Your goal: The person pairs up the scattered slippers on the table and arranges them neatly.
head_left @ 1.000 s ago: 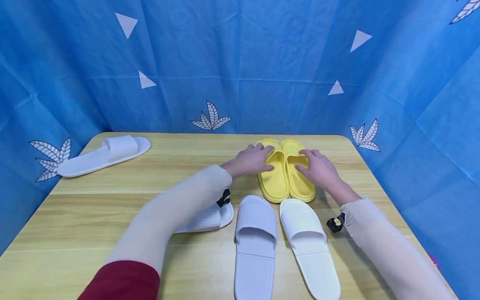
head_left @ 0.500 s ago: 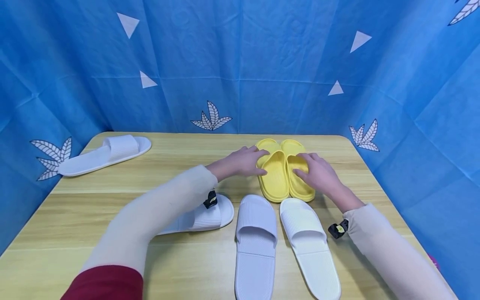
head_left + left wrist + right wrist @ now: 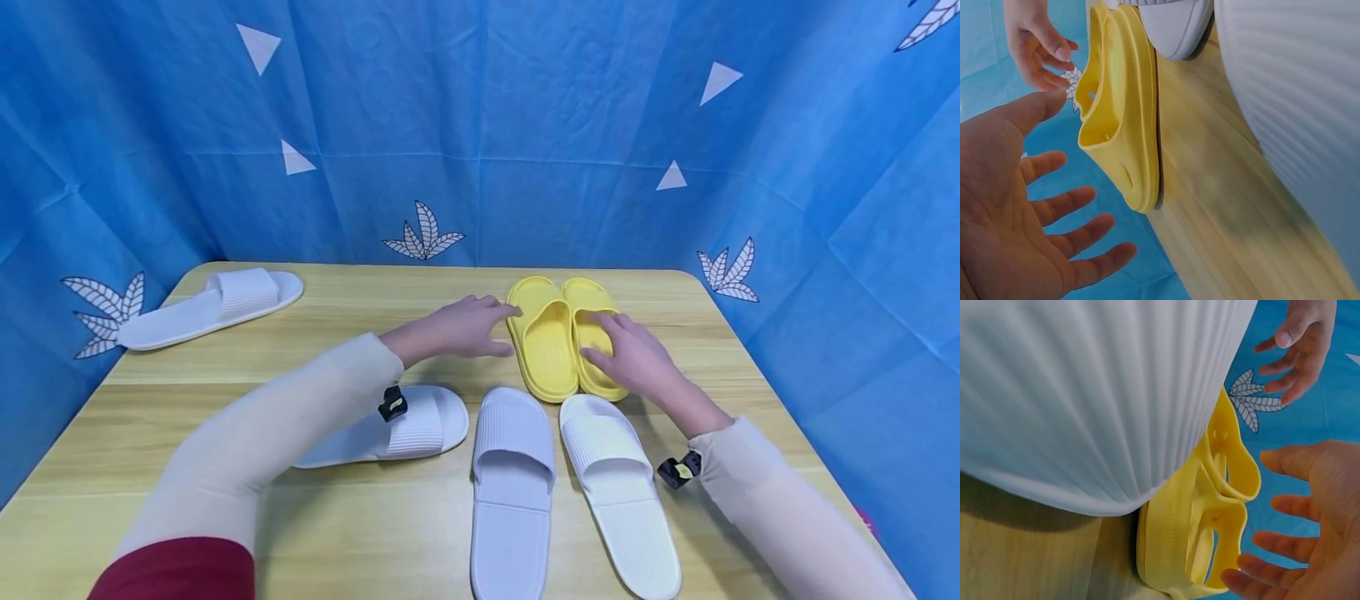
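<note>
A pair of yellow slippers lies side by side at the back right of the table, toes to the back. My left hand is just left of the pair, fingers spread and holding nothing. In the left wrist view a gap shows between the left hand and the yellow slippers. Above the right-hand yellow slipper hovers my right hand, its fingers loosely extended. The right wrist view has that hand with spread fingers beside the yellow slippers, gripping nothing.
A pale lavender slipper and a white slipper lie in front of the yellow pair. Under the left forearm is another white slipper. One more white slipper sits at the back left. Blue curtain encloses the table.
My left hand has moved left, away from the yellow slippers, uncovering the left one. My right hand has shifted slightly down and left, staying over the right one. The slippers keep their places.
</note>
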`<state>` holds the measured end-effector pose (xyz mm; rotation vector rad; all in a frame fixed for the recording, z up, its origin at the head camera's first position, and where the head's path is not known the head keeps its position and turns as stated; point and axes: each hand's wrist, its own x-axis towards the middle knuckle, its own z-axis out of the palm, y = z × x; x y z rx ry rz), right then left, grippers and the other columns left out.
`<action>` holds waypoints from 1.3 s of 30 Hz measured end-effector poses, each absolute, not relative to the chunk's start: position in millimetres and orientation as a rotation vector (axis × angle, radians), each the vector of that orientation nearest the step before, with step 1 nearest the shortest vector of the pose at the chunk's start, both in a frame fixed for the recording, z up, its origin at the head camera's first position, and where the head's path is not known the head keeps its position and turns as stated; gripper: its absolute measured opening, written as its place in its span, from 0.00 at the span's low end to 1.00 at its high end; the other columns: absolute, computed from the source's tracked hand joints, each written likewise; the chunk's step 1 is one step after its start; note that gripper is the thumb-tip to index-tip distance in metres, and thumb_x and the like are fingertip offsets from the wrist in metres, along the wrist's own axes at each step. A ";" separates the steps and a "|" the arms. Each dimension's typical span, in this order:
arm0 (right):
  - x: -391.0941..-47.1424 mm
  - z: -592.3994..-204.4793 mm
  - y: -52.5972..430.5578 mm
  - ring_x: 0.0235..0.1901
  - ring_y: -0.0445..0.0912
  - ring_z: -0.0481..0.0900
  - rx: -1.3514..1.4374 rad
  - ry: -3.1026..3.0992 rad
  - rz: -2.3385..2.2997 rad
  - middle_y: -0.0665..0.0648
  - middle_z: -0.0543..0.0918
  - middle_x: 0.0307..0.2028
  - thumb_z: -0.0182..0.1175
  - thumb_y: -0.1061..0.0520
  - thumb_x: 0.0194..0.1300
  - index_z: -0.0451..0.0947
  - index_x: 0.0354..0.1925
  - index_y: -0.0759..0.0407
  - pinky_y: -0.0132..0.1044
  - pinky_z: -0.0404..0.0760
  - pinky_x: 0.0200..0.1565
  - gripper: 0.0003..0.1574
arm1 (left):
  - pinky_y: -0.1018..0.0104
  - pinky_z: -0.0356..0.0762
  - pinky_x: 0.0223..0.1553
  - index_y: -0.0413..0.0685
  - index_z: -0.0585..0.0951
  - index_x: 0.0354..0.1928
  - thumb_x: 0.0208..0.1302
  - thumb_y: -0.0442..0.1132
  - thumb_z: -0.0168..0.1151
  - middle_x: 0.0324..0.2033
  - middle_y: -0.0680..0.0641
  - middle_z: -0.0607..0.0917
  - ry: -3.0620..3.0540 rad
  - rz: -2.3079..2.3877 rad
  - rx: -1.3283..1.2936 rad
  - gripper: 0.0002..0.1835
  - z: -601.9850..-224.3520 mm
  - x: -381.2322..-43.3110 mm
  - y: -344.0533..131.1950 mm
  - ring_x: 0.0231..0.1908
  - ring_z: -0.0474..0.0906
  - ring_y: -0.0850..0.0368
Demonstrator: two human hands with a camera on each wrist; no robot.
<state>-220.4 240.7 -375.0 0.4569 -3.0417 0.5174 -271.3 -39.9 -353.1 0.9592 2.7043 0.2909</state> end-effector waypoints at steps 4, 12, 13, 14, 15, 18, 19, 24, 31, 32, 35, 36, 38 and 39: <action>-213.8 -374.1 239.9 0.62 0.68 0.65 0.450 -3.059 0.519 0.68 0.68 0.65 0.59 0.45 0.69 0.64 0.70 0.56 0.65 0.67 0.58 0.37 | 0.49 0.61 0.66 0.57 0.63 0.73 0.66 0.58 0.60 0.67 0.43 0.68 2.675 0.312 0.991 0.37 -353.1 -267.8 -50.3 0.65 0.64 0.43; -200.5 -370.9 232.5 0.63 0.66 0.65 0.467 -3.069 0.538 0.66 0.68 0.65 0.60 0.44 0.68 0.65 0.69 0.55 0.64 0.66 0.59 0.36 | 0.49 0.61 0.66 0.57 0.64 0.73 0.67 0.58 0.59 0.66 0.44 0.69 2.631 0.343 1.006 0.36 -359.1 -260.3 -71.8 0.65 0.64 0.44; -199.1 -370.6 231.6 0.63 0.66 0.66 0.474 -3.066 0.540 0.66 0.68 0.65 0.60 0.44 0.68 0.66 0.68 0.55 0.64 0.66 0.59 0.36 | 0.49 0.61 0.66 0.58 0.64 0.73 0.67 0.59 0.59 0.67 0.44 0.69 2.630 0.345 1.001 0.36 -359.4 -259.2 -74.6 0.66 0.64 0.45; -197.7 -370.3 230.9 0.63 0.67 0.66 0.483 -3.063 0.540 0.66 0.68 0.65 0.60 0.43 0.68 0.66 0.68 0.55 0.65 0.66 0.59 0.36 | 0.49 0.60 0.67 0.58 0.64 0.73 0.67 0.59 0.59 0.67 0.44 0.69 2.628 0.347 1.005 0.36 -359.9 -258.3 -77.5 0.66 0.63 0.44; -196.6 -370.2 230.2 0.62 0.66 0.66 0.489 -3.060 0.538 0.66 0.68 0.65 0.60 0.43 0.68 0.66 0.68 0.55 0.64 0.66 0.59 0.36 | 0.48 0.61 0.66 0.58 0.64 0.73 0.67 0.58 0.59 0.67 0.44 0.69 2.626 0.356 1.004 0.36 -360.2 -257.5 -80.3 0.66 0.63 0.44; -193.7 -370.2 228.6 0.62 0.66 0.67 0.509 -3.051 0.532 0.67 0.69 0.65 0.60 0.43 0.68 0.66 0.69 0.56 0.64 0.66 0.59 0.36 | 0.48 0.60 0.67 0.57 0.64 0.73 0.67 0.58 0.60 0.67 0.44 0.69 2.629 0.364 1.022 0.36 -360.8 -255.5 -88.9 0.66 0.63 0.44; -193.0 -370.5 228.4 0.62 0.66 0.67 0.515 -3.047 0.530 0.67 0.69 0.64 0.60 0.43 0.68 0.66 0.69 0.56 0.64 0.66 0.59 0.36 | 0.48 0.60 0.66 0.57 0.65 0.73 0.67 0.58 0.60 0.67 0.43 0.69 2.629 0.372 1.030 0.36 -360.9 -255.0 -91.7 0.66 0.63 0.44; -189.6 -371.1 226.1 0.60 0.66 0.69 0.549 -3.033 0.535 0.67 0.71 0.63 0.61 0.44 0.67 0.67 0.68 0.57 0.63 0.68 0.58 0.36 | 0.48 0.61 0.66 0.58 0.65 0.72 0.67 0.59 0.59 0.67 0.45 0.68 2.620 0.391 1.019 0.35 -361.2 -251.3 -106.0 0.67 0.63 0.46; -184.2 -372.1 224.5 0.61 0.63 0.69 0.564 -3.048 0.567 0.65 0.72 0.63 0.62 0.43 0.67 0.69 0.67 0.55 0.61 0.68 0.59 0.36 | 0.49 0.62 0.66 0.59 0.66 0.72 0.67 0.60 0.57 0.67 0.48 0.68 2.574 0.455 1.031 0.34 -362.4 -243.1 -126.9 0.67 0.62 0.49; -183.2 -372.1 224.4 0.61 0.63 0.69 0.570 -3.049 0.570 0.65 0.72 0.63 0.62 0.43 0.67 0.69 0.67 0.55 0.61 0.68 0.59 0.35 | 0.49 0.62 0.66 0.59 0.66 0.72 0.67 0.62 0.56 0.67 0.48 0.68 2.575 0.454 1.050 0.34 -362.7 -242.1 -129.7 0.67 0.62 0.49; -179.8 -372.2 224.0 0.61 0.62 0.70 0.586 -3.049 0.569 0.64 0.72 0.62 0.61 0.43 0.67 0.69 0.66 0.55 0.60 0.68 0.59 0.35 | 0.49 0.62 0.66 0.59 0.67 0.71 0.65 0.66 0.55 0.67 0.48 0.68 2.567 0.467 1.070 0.37 -362.1 -238.5 -136.5 0.67 0.62 0.49; -178.5 -371.9 223.7 0.61 0.62 0.70 0.594 -3.048 0.567 0.64 0.73 0.62 0.61 0.43 0.67 0.70 0.66 0.55 0.60 0.69 0.59 0.34 | 0.49 0.62 0.66 0.60 0.67 0.71 0.64 0.68 0.54 0.67 0.48 0.68 2.563 0.471 1.062 0.38 -361.9 -237.2 -138.4 0.67 0.62 0.49; -175.2 -371.3 223.3 0.60 0.62 0.70 0.601 -3.052 0.565 0.64 0.73 0.62 0.61 0.43 0.67 0.70 0.66 0.54 0.60 0.69 0.58 0.34 | 0.48 0.62 0.66 0.61 0.67 0.71 0.63 0.69 0.54 0.68 0.49 0.68 2.556 0.466 1.034 0.38 -361.9 -234.4 -141.3 0.68 0.61 0.50; -173.3 -370.9 223.2 0.60 0.62 0.71 0.601 -3.053 0.567 0.63 0.73 0.62 0.61 0.43 0.67 0.70 0.66 0.54 0.60 0.69 0.58 0.34 | 0.47 0.62 0.66 0.61 0.66 0.71 0.64 0.68 0.55 0.68 0.49 0.67 2.548 0.473 1.026 0.38 -361.9 -232.8 -142.6 0.68 0.62 0.49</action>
